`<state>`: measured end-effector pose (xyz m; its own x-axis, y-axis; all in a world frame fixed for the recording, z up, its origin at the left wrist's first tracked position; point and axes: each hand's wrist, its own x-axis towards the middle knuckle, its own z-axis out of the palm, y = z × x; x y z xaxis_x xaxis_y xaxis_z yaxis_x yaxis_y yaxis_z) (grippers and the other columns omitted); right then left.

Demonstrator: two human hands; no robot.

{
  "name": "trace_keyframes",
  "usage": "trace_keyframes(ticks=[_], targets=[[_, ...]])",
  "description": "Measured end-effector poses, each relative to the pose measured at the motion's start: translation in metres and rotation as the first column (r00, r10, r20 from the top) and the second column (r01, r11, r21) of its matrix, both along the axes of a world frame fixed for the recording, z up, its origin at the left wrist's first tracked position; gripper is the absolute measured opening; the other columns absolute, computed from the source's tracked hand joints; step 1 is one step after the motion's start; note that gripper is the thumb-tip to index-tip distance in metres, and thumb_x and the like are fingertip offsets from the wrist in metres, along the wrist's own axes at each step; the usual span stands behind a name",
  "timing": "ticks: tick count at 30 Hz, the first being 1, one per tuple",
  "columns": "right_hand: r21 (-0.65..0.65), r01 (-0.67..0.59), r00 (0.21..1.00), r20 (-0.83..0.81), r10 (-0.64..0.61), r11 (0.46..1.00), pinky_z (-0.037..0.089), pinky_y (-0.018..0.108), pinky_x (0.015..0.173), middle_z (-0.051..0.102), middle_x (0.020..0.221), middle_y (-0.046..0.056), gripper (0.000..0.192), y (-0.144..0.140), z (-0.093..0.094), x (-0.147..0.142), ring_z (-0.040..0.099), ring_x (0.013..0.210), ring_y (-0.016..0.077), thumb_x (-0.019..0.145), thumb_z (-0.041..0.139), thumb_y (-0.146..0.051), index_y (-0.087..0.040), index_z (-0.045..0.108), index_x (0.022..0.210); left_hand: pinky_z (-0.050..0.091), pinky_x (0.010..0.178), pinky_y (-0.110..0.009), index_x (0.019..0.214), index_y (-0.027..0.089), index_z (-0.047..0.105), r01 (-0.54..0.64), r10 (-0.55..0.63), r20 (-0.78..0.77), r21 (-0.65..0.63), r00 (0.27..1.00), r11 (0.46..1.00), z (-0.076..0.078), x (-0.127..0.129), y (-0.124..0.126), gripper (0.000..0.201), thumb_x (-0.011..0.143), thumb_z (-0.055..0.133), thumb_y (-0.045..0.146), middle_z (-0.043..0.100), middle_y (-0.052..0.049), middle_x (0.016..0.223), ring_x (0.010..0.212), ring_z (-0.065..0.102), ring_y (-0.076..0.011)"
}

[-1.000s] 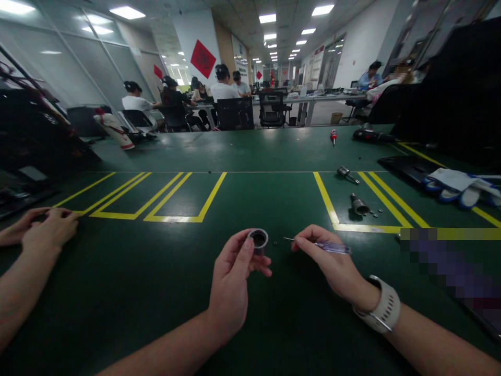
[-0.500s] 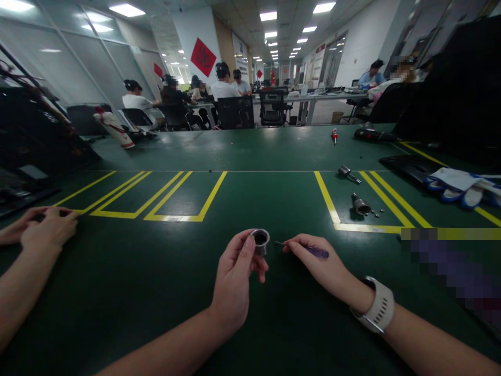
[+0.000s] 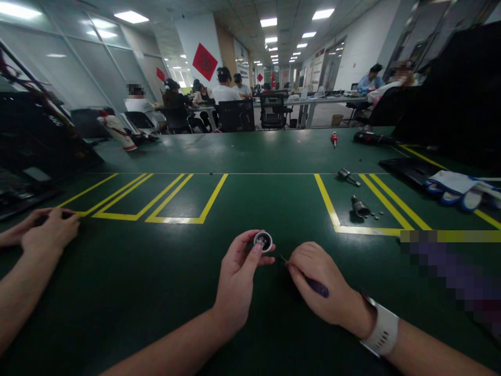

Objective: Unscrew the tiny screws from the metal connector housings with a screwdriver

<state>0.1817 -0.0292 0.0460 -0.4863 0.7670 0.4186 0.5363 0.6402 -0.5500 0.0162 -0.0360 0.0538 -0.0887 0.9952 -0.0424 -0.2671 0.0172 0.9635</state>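
Note:
My left hand point(image 3: 237, 277) holds a small metal ring-shaped part point(image 3: 263, 241) between thumb and fingers, just above the green table mat point(image 3: 156, 292); its open end faces the camera. My right hand point(image 3: 323, 287) grips a thin purple-handled screwdriver point(image 3: 309, 279), whose metal tip points up and left toward the part and stops a little short of it. A white watch sits on my right wrist point(image 3: 380, 326).
Another person's hands point(image 3: 43, 230) rest on the mat at the far left. A metal cylinder point(image 3: 359, 207) with small loose pieces, another metal piece point(image 3: 346, 175), a red screwdriver point(image 3: 334, 137), gloves point(image 3: 457, 188) and yellow floor-tape lines point(image 3: 332, 209) lie at right. People sit at desks behind.
My right hand has drawn back toward me and lowered, turning the screwdriver so its tip points up-left. My left hand has tilted the metal part so its open end faces the camera.

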Motion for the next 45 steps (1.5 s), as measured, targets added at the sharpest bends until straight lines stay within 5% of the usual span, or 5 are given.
trace_keyframes(ticks=[6, 11, 20, 31, 45], targets=[[0.307, 0.018, 0.953, -0.292, 0.076, 0.952, 0.042, 0.042, 0.078, 0.062, 0.083, 0.008, 0.025, -0.012, 0.011, 0.005, 0.057, 0.083, 0.0205, 0.076, 0.044, -0.002, -0.015, 0.057, 0.093, 0.056, 0.076, -0.031, 0.102, 0.017, 0.060, 0.022, -0.021, -0.049, 0.029, 0.999, 0.999, -0.004, 0.000, 0.001, 0.024, 0.079, 0.060, 0.025, 0.064, -0.006, 0.103, 0.092, 0.064, -0.0200], [0.241, -0.053, 0.938, -0.322, 0.131, 0.969, 0.043, 0.039, 0.071, 0.057, 0.072, 0.006, 0.021, -0.026, 0.027, -0.003, 0.055, 0.073, 0.0179, 0.076, 0.040, -0.002, -0.014, 0.055, 0.085, 0.054, 0.080, -0.031, 0.105, 0.016, 0.062, 0.077, -0.072, -0.120, 0.038, 0.990, 0.996, -0.003, 0.002, -0.004, 0.027, 0.079, 0.059, 0.023, 0.068, -0.007, 0.098, 0.088, 0.065, -0.0181], [0.214, -0.049, 0.960, -0.258, 0.105, 0.976, 0.041, 0.037, 0.070, 0.057, 0.072, 0.007, 0.016, -0.027, 0.027, -0.008, 0.053, 0.072, 0.0165, 0.077, 0.042, -0.002, -0.012, 0.054, 0.080, 0.056, 0.075, -0.027, 0.098, 0.016, 0.065, 0.154, -0.116, -0.266, 0.127, 0.957, 0.980, 0.003, 0.002, -0.011, 0.025, 0.075, 0.058, 0.015, 0.069, -0.007, 0.096, 0.083, 0.067, -0.0170], [0.225, -0.048, 0.966, -0.236, 0.103, 0.973, 0.040, 0.037, 0.068, 0.056, 0.069, 0.006, 0.017, -0.033, 0.032, -0.013, 0.052, 0.069, 0.0160, 0.077, 0.041, -0.001, -0.012, 0.054, 0.079, 0.057, 0.066, -0.022, 0.088, 0.015, 0.070, 0.118, 0.007, -0.454, 0.247, 0.891, 0.962, 0.002, 0.000, -0.009, 0.021, 0.077, 0.052, 0.014, 0.070, -0.008, 0.094, 0.079, 0.066, -0.0145], [0.276, -0.065, 0.979, -0.166, 0.114, 0.959, 0.039, 0.038, 0.069, 0.057, 0.070, 0.006, 0.016, -0.033, 0.025, -0.012, 0.051, 0.070, 0.0169, 0.074, 0.044, -0.002, -0.011, 0.055, 0.080, 0.058, 0.063, -0.026, 0.088, 0.014, 0.069, 0.118, -0.044, -0.404, 0.160, 0.914, 0.980, 0.004, 0.001, -0.010, 0.020, 0.076, 0.054, 0.017, 0.070, -0.009, 0.093, 0.072, 0.066, -0.0155]])
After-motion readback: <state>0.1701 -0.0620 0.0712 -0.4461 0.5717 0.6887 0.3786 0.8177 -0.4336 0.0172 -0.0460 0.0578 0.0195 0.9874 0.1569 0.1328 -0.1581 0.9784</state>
